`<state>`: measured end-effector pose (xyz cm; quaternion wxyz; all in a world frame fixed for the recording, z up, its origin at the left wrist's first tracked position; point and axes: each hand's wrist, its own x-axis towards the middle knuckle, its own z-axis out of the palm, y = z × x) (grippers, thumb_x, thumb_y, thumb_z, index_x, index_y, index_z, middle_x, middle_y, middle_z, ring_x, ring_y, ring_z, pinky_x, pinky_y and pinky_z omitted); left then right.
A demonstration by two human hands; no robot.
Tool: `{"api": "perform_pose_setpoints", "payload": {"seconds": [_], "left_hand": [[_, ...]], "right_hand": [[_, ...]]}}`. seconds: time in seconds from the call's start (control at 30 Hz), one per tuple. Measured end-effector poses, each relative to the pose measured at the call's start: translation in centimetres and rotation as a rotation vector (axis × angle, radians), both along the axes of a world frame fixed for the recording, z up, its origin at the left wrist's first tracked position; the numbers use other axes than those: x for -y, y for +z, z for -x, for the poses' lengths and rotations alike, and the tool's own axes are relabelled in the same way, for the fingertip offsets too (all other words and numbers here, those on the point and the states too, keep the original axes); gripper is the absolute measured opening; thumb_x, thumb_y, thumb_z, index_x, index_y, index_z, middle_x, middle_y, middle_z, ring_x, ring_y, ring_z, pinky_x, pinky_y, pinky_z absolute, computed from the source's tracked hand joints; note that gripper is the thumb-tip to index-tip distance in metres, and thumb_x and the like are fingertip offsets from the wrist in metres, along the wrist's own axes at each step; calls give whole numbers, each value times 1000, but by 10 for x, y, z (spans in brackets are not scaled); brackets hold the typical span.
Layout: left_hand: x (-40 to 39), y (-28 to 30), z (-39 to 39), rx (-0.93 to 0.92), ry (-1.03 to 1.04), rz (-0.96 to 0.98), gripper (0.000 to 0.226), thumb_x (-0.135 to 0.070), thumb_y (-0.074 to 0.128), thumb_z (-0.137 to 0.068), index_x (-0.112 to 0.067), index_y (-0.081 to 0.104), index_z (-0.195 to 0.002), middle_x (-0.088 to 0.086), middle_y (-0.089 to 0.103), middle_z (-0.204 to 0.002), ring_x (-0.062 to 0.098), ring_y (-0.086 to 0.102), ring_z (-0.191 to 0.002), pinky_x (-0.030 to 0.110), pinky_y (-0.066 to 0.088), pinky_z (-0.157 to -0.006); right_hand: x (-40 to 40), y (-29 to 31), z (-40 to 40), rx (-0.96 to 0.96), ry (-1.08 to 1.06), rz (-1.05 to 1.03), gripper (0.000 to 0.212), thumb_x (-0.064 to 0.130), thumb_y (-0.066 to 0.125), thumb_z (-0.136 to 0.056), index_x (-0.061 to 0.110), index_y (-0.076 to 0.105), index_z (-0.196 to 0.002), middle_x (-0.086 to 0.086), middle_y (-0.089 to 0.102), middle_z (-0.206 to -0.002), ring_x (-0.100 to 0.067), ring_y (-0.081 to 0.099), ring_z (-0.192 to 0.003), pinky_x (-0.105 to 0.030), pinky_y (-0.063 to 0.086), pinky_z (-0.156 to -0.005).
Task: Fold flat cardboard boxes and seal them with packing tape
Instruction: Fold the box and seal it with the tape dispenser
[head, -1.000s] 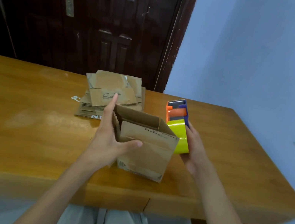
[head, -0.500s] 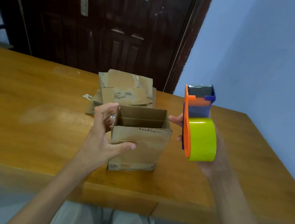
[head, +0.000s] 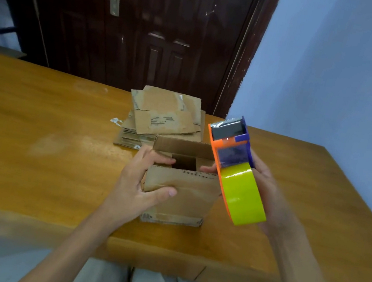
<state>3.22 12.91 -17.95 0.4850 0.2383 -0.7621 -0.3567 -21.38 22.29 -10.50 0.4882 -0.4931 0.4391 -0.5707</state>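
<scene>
A small brown cardboard box (head: 185, 197) stands upright on the wooden table (head: 32, 139), its top partly open. My left hand (head: 141, 182) grips the box's left top corner, thumb on the front face and fingers pressing the left side flap inward. My right hand (head: 267, 191) holds an orange and purple tape dispenser (head: 230, 148) loaded with a yellow-green tape roll (head: 242, 194), just right of the box. A right fingertip touches the right side flap.
A stack of flat cardboard boxes (head: 164, 120) lies behind the upright box. A dark wooden door (head: 135, 24) stands beyond the table and a pale blue wall (head: 340, 68) runs along the right. The table's front edge is close to my lap.
The box's side flaps have been pushed inward by both hands. The tape dispenser has come closer to the box's right edge. The view has tilted slightly.
</scene>
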Motion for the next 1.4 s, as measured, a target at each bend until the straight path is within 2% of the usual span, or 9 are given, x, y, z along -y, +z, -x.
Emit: {"api": "perform_pose_setpoints", "payload": {"seconds": [0.27, 0.37, 0.5, 0.7, 0.8, 0.93, 1.03, 1.27, 1.4], "left_hand": [[-10, 12, 1, -65, -21, -154, 71, -84, 55, -84, -24, 63, -121, -10, 55, -125, 18, 58, -124, 41, 54, -95], [-16, 20, 5, -140, 8, -203, 46, -59, 62, -93, -25, 57, -123, -16, 58, -124, 9, 59, -120, 31, 56, -93], [-13, 17, 7, -215, 33, -177, 43, -33, 62, -97, -32, 45, -137, -11, 63, -128, 15, 59, -125, 26, 51, -100], [-10, 5, 22, -209, 12, -238, 27, -43, 52, -93, -22, 61, -108, -6, 60, -130, 20, 56, -124, 47, 54, -96], [-21, -13, 31, -135, -36, -310, 33, -59, 51, -89, -36, 60, -112, -15, 48, -146, 10, 48, -134, 36, 52, -92], [-34, -15, 49, -200, -1, -297, 30, -51, 54, -89, -30, 62, -108, -11, 62, -112, 15, 61, -103, 25, 48, -78], [-30, 4, 49, -209, 49, -204, 22, -37, 57, -87, -23, 65, -102, -6, 66, -108, 21, 62, -106, 24, 50, -84], [-1, 133, 19, 296, 57, 342, 10, -32, 54, -84, -27, 62, -83, -12, 57, -102, 8, 58, -97, 30, 47, -86], [7, 161, 21, 764, 80, 712, 16, -43, 42, -85, -34, 52, -76, -15, 52, -94, 6, 50, -87, 31, 37, -79]], "right_hand": [[-8, -3, -11, 5, -53, -29, 62, 40, 62, -96, 28, 44, -154, -18, 66, -138, -38, 66, -124, -31, 60, -75], [-6, -8, -9, -19, -74, -76, 99, 65, 81, -76, 23, 42, -157, -18, 63, -139, -29, 69, -113, -34, 59, -77], [-5, -12, -7, 44, -62, -42, 105, 65, 85, -71, 12, 45, -153, -22, 63, -131, -30, 65, -108, -39, 56, -79], [-7, -8, 5, 15, -142, 1, 62, 41, 72, -88, 27, 57, -146, -19, 68, -131, -29, 70, -105, -36, 60, -77], [-5, 0, 12, -59, -139, 30, 50, 27, 60, -92, 32, 61, -141, -15, 72, -125, -23, 72, -97, -32, 60, -74], [-3, 5, 9, -111, -121, 25, 45, 27, 60, -94, 33, 64, -138, -12, 74, -119, -23, 72, -95, -34, 60, -76], [-4, 0, 12, -19, -159, 38, 53, 33, 66, -93, 23, 59, -144, -19, 69, -126, -32, 67, -100, -44, 54, -87], [-6, 1, 16, 41, -205, 83, 72, 48, 80, -83, 20, 57, -146, -27, 65, -129, -41, 66, -105, -46, 54, -86], [-10, -2, 24, -7, -235, 82, 48, 30, 61, -95, 25, 60, -143, -19, 69, -127, -32, 68, -102, -37, 58, -78]]}}
